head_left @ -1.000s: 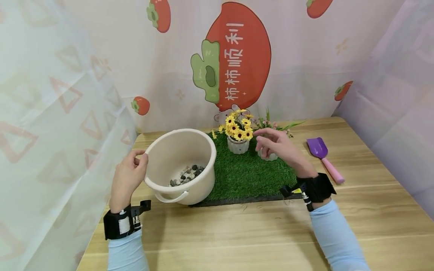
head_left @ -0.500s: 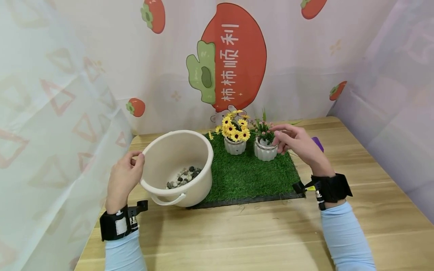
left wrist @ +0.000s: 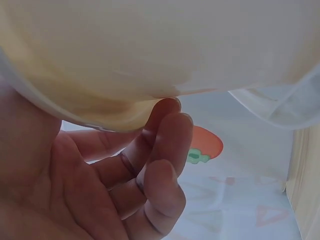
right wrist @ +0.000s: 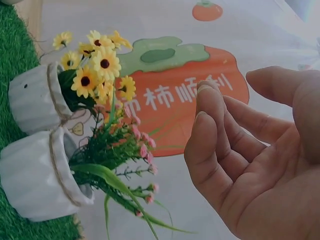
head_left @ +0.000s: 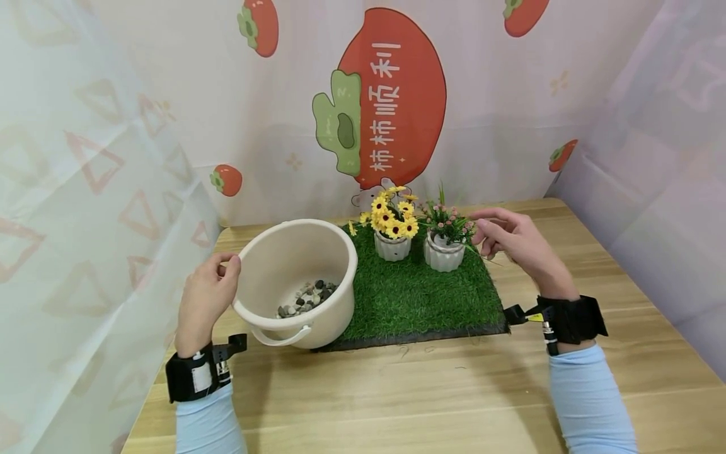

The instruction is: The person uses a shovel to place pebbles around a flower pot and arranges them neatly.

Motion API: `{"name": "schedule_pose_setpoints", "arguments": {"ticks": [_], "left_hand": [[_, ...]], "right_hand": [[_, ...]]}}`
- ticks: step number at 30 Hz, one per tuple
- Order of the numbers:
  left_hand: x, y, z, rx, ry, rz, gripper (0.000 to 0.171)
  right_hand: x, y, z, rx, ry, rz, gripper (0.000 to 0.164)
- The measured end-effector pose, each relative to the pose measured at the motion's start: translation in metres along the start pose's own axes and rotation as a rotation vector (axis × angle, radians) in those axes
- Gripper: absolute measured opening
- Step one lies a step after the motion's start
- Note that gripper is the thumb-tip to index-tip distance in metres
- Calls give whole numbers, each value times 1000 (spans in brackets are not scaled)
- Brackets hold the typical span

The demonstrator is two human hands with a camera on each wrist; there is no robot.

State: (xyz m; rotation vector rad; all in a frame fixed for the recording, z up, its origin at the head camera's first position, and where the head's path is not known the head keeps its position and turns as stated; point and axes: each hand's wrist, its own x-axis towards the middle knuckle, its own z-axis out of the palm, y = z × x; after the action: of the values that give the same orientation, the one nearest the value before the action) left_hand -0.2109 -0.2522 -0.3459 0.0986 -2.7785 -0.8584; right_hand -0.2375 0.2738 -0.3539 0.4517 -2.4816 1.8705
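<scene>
A cream plastic bucket (head_left: 334,325) stands at the left with grey, black and white pebbles (head_left: 309,299) in its bottom. My left hand (head_left: 205,299) pinches its left rim; in the left wrist view the curled fingers (left wrist: 167,140) lie under the rim's edge. A white pot with pink flowers (head_left: 445,257) stands upright on an artificial grass mat (head_left: 420,302). Just right of its leaves hovers my right hand (head_left: 518,246), fingers loosely bent. The right wrist view shows nothing between thumb and fingers, with the pot (right wrist: 40,175) apart from them.
Beside the pink-flowered pot is another white pot (head_left: 392,248) with yellow flowers (head_left: 395,222). The bucket's white handle (head_left: 283,341) hangs at its front. A printed curtain (head_left: 488,94) encloses the back and sides of the wooden table (head_left: 397,397).
My right hand has drawn back to the right, away from the flowerpots, uncovering the pink-flowered pot. The purple shovel is now hidden behind that hand. My left hand stays at the bucket's rim.
</scene>
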Motion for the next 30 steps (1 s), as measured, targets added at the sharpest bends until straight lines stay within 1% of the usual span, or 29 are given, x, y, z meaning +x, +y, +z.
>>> {"name": "schedule_pose_setpoints", "arguments": {"ticks": [2,5,8,16,19,24,30], "left_hand": [[1,0,0,3,-3,4,55],[1,0,0,4,-3,4,56],[1,0,0,-5,1,-1,56],[4,-4,1,-24,17,10,53],[5,-5,1,-24,26,23,51],[6,-7,1,-32,23,39,49],[6,-10,3,-32,24,51,50]], "right_hand": [[-3,0,-4,-7,12,7,40],[-7,-4,-10,-7,20,5,32],[-11,-3,-16,-9,31,2,30],[-22,3,-24,-59,71,94,42],[-25,7,-30,-86,99,93,40],[-31,15,-43,-125,122,58,34],[-36,23,-44,-129,116,75,28]]}}
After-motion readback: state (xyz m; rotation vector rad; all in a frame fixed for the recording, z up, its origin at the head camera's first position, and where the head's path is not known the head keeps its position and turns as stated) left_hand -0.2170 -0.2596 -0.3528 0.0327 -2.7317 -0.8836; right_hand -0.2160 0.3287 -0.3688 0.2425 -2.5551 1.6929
